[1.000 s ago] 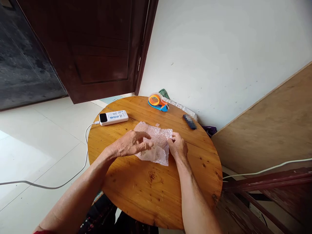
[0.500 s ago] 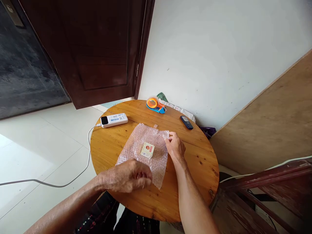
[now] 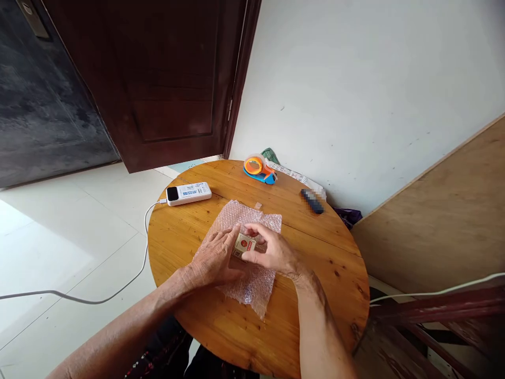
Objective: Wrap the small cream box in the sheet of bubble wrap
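A small cream box (image 3: pixel 244 244) with a red round mark lies on a sheet of bubble wrap (image 3: pixel 252 284) in the middle of the round table. My left hand (image 3: pixel 216 256) rests at the box's left side, fingers extended over the wrap, thumb spread below. From the right, my right hand (image 3: pixel 272 250) curves around the box, thumb at its lower right corner and fingertips just beyond its upper edge, with a gap between them.
On the wooden table (image 3: pixel 327 295) are a white device (image 3: pixel 189 193) with a cable at the back left, an orange-and-blue tape dispenser (image 3: pixel 260 168) at the back, and a dark, pixelated object (image 3: pixel 312 201) at the back right.
My left hand has moved up and opened beside the box. My right hand has let go of the wrap's upper right corner and come to the box. The view has shifted slightly.
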